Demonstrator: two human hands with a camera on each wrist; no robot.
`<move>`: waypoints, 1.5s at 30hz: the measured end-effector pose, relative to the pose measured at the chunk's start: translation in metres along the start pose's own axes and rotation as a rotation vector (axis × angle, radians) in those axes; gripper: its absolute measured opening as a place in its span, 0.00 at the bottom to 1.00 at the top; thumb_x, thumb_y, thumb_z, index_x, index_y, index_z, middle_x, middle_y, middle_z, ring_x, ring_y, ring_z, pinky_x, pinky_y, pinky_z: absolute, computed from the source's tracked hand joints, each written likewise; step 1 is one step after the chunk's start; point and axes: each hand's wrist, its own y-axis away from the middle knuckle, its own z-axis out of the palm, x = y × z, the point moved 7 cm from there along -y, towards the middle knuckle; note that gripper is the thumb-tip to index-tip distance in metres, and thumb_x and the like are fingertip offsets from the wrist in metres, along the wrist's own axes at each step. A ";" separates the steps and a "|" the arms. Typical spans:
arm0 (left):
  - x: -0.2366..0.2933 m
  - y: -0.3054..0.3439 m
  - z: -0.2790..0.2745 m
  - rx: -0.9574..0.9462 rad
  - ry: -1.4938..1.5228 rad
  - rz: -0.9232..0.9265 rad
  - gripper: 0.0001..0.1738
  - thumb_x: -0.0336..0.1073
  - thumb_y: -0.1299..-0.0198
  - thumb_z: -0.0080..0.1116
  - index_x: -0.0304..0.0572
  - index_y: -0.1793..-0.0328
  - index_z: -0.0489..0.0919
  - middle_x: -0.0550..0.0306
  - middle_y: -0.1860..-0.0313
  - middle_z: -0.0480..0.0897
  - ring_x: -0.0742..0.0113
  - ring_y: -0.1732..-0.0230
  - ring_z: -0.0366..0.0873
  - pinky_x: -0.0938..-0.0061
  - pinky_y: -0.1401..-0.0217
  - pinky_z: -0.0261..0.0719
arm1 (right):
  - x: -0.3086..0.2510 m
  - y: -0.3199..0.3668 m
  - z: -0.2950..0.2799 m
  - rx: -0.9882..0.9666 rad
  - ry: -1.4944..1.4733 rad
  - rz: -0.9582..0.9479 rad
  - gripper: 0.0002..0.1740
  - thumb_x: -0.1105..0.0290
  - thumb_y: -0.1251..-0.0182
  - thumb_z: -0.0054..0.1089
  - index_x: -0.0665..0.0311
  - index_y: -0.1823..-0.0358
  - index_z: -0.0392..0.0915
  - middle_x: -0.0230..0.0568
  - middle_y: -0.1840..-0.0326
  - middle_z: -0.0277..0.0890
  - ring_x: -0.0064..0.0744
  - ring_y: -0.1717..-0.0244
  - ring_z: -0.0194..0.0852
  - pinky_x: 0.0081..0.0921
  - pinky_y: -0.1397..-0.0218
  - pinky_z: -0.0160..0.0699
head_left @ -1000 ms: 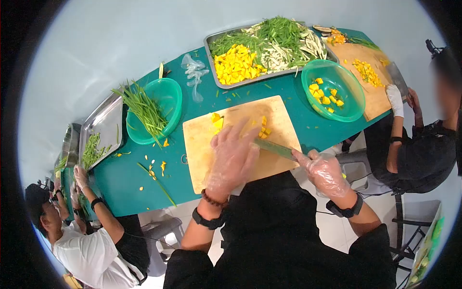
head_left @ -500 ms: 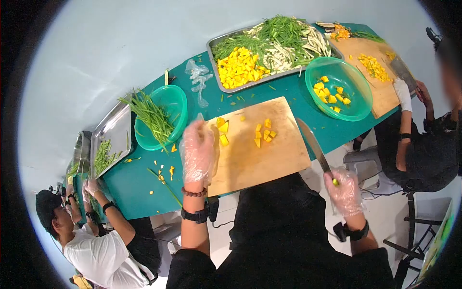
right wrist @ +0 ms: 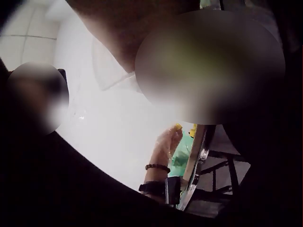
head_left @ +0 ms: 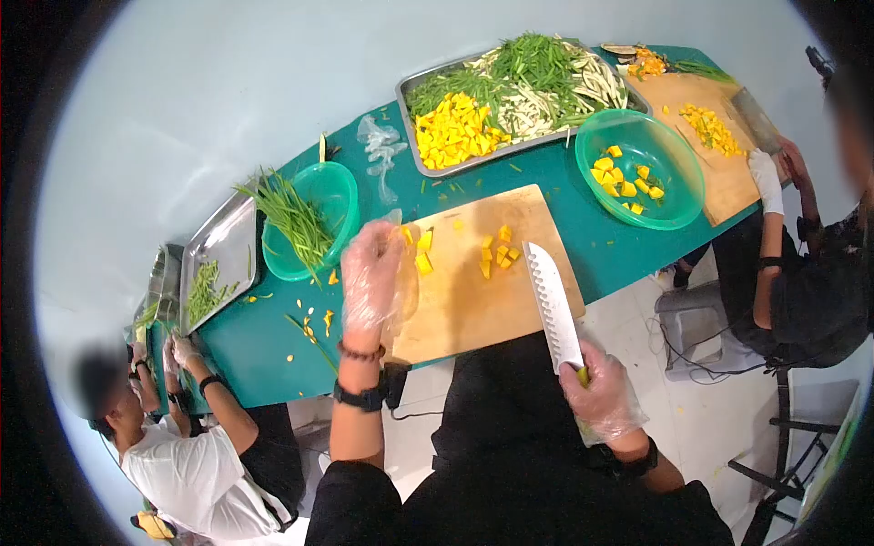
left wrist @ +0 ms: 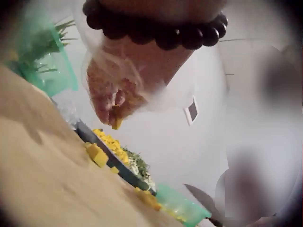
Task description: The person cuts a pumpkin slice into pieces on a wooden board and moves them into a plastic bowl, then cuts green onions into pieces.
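My gloved left hand (head_left: 369, 278) is raised over the left edge of the wooden cutting board (head_left: 473, 314). Its fingertips pinch a small yellow piece of pumpkin (left wrist: 117, 124), seen best in the left wrist view. In the gloved right hand (head_left: 603, 396) is a kitchen knife (head_left: 553, 309) with dimples along its blade, gripped by the handle. Its blade points up and away, overlapping the board's right side. On the board lie some pumpkin chunks (head_left: 424, 263) at the left and a cluster of smaller pumpkin cubes (head_left: 504, 255) right of the middle.
Behind the board, a metal tray (head_left: 446, 170) bears diced pumpkin, pale strips and cut greens. Green bowls stand at right (head_left: 669, 218), with pumpkin chunks, and left (head_left: 350, 205), with long green stalks. People work at both ends of the green table (head_left: 246, 364).
My left hand went from the middle of the board to its left side and now pinches a pumpkin piece. The knife left the cubes, swung right, then came back toward the board, blade turned flat.
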 end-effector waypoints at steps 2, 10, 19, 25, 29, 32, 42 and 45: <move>0.002 0.033 -0.001 -0.027 0.184 -0.131 0.08 0.29 0.32 0.64 0.36 0.49 0.83 0.59 0.69 0.83 0.77 0.65 0.76 0.72 0.60 0.79 | 0.004 0.002 0.005 0.025 0.000 -0.148 0.25 0.66 0.30 0.61 0.60 0.32 0.75 0.51 0.60 0.83 0.46 0.66 0.84 0.39 0.57 0.83; 0.021 0.095 0.042 -0.098 -0.156 0.001 0.11 0.30 0.34 0.65 0.36 0.47 0.80 0.49 0.66 0.83 0.58 0.64 0.83 0.64 0.58 0.81 | -0.009 0.022 0.039 -0.442 -0.599 0.308 0.48 0.82 0.29 0.56 0.47 0.11 0.48 0.29 0.60 0.70 0.19 0.75 0.69 0.20 0.74 0.77; 0.057 0.104 0.053 -0.175 -0.242 0.212 0.15 0.34 0.45 0.70 0.40 0.53 0.81 0.44 0.56 0.81 0.40 0.55 0.81 0.51 0.54 0.79 | 0.001 0.021 0.044 -0.267 -0.637 0.255 0.45 0.81 0.26 0.56 0.48 0.12 0.51 0.27 0.62 0.71 0.16 0.75 0.68 0.18 0.73 0.75; 0.048 0.111 0.073 -0.070 -0.340 0.125 0.20 0.37 0.50 0.75 0.41 0.52 0.82 0.46 0.57 0.80 0.41 0.52 0.78 0.50 0.47 0.76 | -0.005 0.025 0.047 -0.331 -0.377 0.234 0.43 0.79 0.24 0.55 0.54 0.12 0.49 0.31 0.69 0.71 0.20 0.78 0.68 0.22 0.76 0.75; 0.044 0.120 0.063 0.014 -0.374 0.037 0.19 0.38 0.49 0.74 0.43 0.51 0.83 0.46 0.56 0.80 0.42 0.51 0.78 0.51 0.45 0.75 | -0.003 0.024 0.051 -0.329 -0.461 0.296 0.36 0.71 0.17 0.49 0.54 0.12 0.51 0.33 0.71 0.70 0.20 0.79 0.67 0.21 0.76 0.74; 0.040 0.124 0.058 0.029 -0.344 0.048 0.18 0.42 0.44 0.73 0.44 0.51 0.82 0.48 0.56 0.80 0.45 0.51 0.79 0.51 0.44 0.73 | -0.015 0.019 0.050 -0.334 -0.471 0.315 0.33 0.70 0.16 0.47 0.53 0.12 0.53 0.28 0.72 0.67 0.18 0.78 0.65 0.20 0.73 0.73; 0.037 0.125 0.052 0.067 -0.276 0.073 0.15 0.35 0.43 0.70 0.44 0.49 0.84 0.46 0.55 0.82 0.42 0.51 0.79 0.51 0.46 0.75 | -0.014 0.006 0.048 -0.397 -0.295 0.228 0.33 0.69 0.15 0.44 0.53 0.12 0.53 0.28 0.70 0.67 0.17 0.75 0.64 0.18 0.71 0.72; 0.031 0.124 0.051 0.064 -0.265 0.064 0.14 0.34 0.41 0.69 0.44 0.50 0.84 0.46 0.56 0.82 0.41 0.52 0.79 0.52 0.48 0.76 | -0.013 0.007 0.050 -0.438 -0.366 0.232 0.33 0.66 0.14 0.44 0.53 0.12 0.51 0.30 0.70 0.68 0.18 0.76 0.64 0.18 0.72 0.71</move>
